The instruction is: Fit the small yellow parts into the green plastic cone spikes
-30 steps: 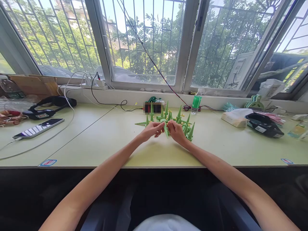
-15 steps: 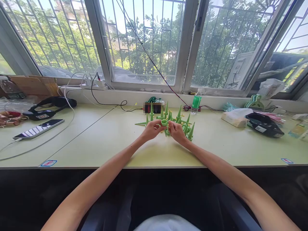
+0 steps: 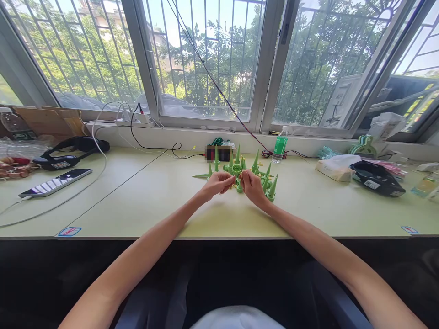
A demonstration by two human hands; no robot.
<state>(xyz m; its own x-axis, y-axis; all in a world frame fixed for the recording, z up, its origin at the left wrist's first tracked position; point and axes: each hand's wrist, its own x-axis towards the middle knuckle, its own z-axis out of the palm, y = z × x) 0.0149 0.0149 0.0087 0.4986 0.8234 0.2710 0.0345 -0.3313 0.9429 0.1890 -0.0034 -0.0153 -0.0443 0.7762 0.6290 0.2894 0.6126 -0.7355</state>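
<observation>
A small green cup-shaped plastic piece (image 3: 236, 169) is between my two hands, its round opening facing me. My left hand (image 3: 219, 183) is closed in a pinch at its lower left side. My right hand (image 3: 252, 185) is closed too, fingertips pressed together at its right edge; any smaller part in them is too small to make out. Around and behind the hands stand several green pointed plastic cones (image 3: 255, 161), some with small yellow parts. One green cone (image 3: 272, 189) stands just right of my right hand. My fingers hide some of the pieces.
A dark box-like device (image 3: 224, 154) sits behind the green pieces, near a green-labelled bottle (image 3: 280, 145). To the right are a tissue box (image 3: 332, 170) and a black headset (image 3: 376, 178). A phone (image 3: 56, 183) with a white cable and another black headset (image 3: 61, 160) lie left.
The green cup-shaped piece has tilted so its opening turns more toward me, and it sits slightly higher. My fingers have shifted a little around it; the arms stay almost in place.
</observation>
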